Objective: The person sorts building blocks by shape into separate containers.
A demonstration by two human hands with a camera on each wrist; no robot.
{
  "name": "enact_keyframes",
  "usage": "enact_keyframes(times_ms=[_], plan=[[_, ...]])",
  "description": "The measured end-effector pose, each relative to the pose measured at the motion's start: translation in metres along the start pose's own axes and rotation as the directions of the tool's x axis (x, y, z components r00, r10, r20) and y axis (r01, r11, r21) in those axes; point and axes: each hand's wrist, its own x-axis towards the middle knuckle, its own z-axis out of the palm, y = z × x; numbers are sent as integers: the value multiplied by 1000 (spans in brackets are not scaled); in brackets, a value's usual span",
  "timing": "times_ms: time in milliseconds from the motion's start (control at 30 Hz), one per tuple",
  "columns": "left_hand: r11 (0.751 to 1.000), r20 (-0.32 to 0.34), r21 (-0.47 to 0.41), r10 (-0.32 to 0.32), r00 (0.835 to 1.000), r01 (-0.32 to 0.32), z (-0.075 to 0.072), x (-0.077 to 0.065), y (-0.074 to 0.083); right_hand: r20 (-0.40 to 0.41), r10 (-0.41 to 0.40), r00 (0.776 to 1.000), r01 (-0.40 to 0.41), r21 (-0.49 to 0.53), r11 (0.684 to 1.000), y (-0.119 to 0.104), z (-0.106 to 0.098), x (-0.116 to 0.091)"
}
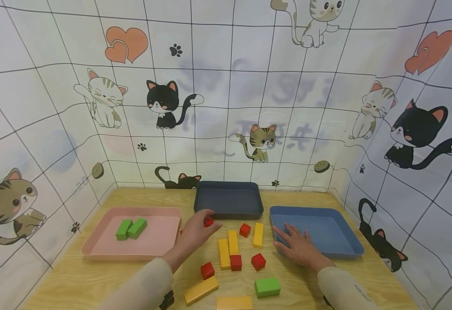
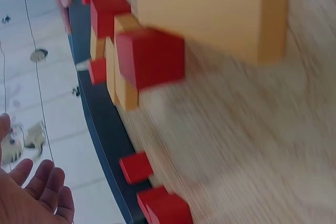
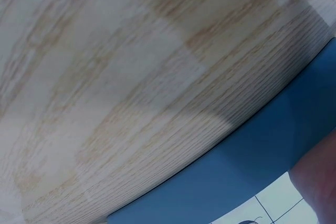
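Observation:
My left hand (image 1: 195,234) hovers over the table between the pink tray (image 1: 94,257) and the dark tray (image 1: 230,216). Its fingers are loosely bent with nothing between them in the left wrist view. A red cube (image 1: 208,222) shows past its thumb and forefinger, apart from the hand in the wrist view. My right hand (image 1: 301,246) lies with fingers spread at the near left rim of the blue tray (image 1: 342,234); whether it touches the rim I cannot tell. Between the hands lie more red cubes (image 1: 245,230) and several yellow blocks (image 1: 258,235).
Two green blocks (image 1: 137,228) sit inside the pink tray. Closer to me are another green block (image 1: 267,287), a red cube (image 1: 207,270) and a yellow block (image 1: 201,290). A cat-patterned curtain (image 1: 210,94) encloses the wooden table (image 1: 295,292) at the back and sides.

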Motion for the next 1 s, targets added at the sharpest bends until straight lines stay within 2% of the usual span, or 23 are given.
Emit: enact_keyframes(times_ms=[167,467,733,1000], plan=[[999,65,-19,48,997,-47,17,-7,12,-1,1,1000,-1,6,1000,-1,0,-1],[997,176,-29,75,981,-71,41,-18,26,-7,-7,1000,7,1,1000,-1,-1,-1],[995,264,-30,103,959,-99,59,-27,31,-3,-2,1000,2,-6,1000,0,1,1],[993,351,-32,118,929,-115,74,-36,34,4,3,1000,-3,-4,1000,-2,0,0]])
